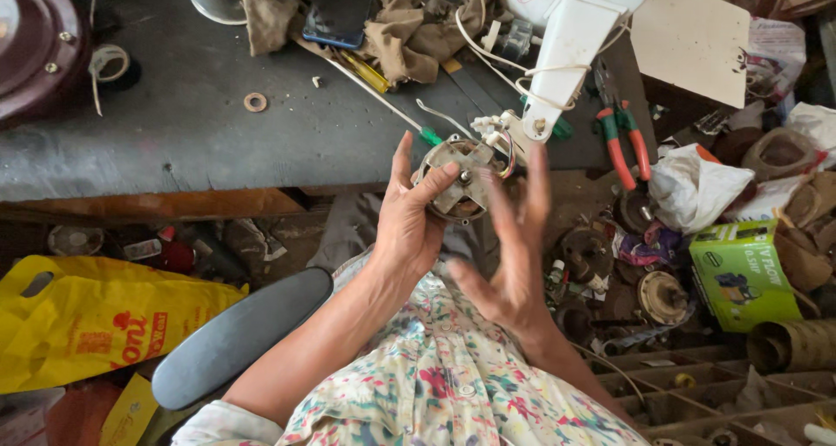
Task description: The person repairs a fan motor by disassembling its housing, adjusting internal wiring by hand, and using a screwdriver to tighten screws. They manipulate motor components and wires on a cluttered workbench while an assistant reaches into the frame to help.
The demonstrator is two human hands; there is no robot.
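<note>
Below the front edge of the dark worktop [174, 141], the left hand [409, 224] holds 1 small metal motor part [457, 180], thumb and fingers [435, 185] pinching its rim. The right hand [514, 263] hovers just beside it, fingers spread and holding nothing, though blur makes contact hard to judge. Coloured wires run from the part to 1 white fan body [575, 37] lying on the worktop, so the part looks already out of its housing yet still wired. Nearby lie 1 green-handled screwdriver [383, 106], 1 yellow-handled one [366, 71], 1 pair of red-and-green pliers [623, 141] and 1 phone [340, 10].
</note>
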